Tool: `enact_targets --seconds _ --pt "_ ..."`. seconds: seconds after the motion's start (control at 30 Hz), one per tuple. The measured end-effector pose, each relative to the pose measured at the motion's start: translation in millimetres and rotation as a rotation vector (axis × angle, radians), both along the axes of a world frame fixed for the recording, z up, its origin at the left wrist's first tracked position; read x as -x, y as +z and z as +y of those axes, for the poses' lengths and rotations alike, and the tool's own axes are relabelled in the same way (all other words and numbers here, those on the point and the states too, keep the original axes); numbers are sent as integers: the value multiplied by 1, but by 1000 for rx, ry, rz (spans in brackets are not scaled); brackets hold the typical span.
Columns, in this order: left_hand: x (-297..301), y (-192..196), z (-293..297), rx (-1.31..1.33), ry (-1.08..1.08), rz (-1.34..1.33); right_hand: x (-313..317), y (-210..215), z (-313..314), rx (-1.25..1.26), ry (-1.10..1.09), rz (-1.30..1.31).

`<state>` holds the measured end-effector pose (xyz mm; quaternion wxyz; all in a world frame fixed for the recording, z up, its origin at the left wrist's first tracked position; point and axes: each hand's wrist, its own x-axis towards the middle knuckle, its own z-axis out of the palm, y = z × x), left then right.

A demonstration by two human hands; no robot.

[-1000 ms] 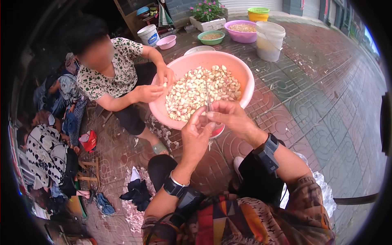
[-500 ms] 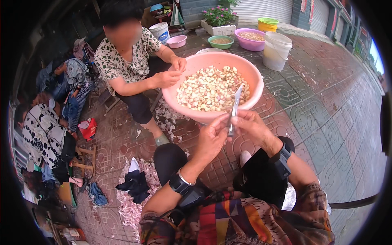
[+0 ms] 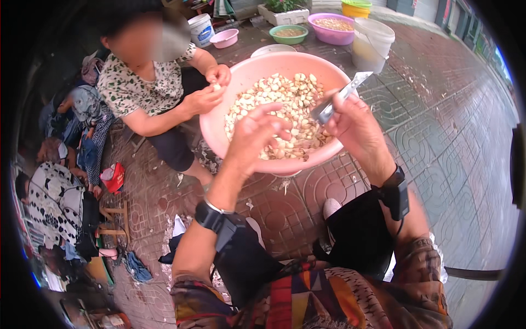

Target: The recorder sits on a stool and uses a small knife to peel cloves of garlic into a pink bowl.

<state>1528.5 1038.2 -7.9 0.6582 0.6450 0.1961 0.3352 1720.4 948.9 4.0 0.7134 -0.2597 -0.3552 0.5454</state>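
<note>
Right hand [image 3: 355, 122] fisted around knife [image 3: 341, 97]

Small silvery knife [image 3: 341, 97] tilted blade-up, above pink basin [image 3: 219, 118] of pale peeled cloves [image 3: 285, 104]

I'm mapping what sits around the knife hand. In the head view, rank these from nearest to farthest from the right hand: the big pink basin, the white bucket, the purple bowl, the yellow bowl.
From the right hand:
1. Pink basin, directly under it.
2. White bucket, just beyond, upper right.
3. Purple bowl, behind the bucket, slightly left.
4. Yellow bowl, at the top edge.
</note>
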Motion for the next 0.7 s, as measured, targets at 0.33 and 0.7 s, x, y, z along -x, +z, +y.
enact_targets --seconds 0.33,0.7 --pt "-47 -101 101 -550 -206 1010 -29 -10 10 87 -130 41" --pt "-66 -108 84 -869 -487 1162 -19 -16 8 207 -70 64"
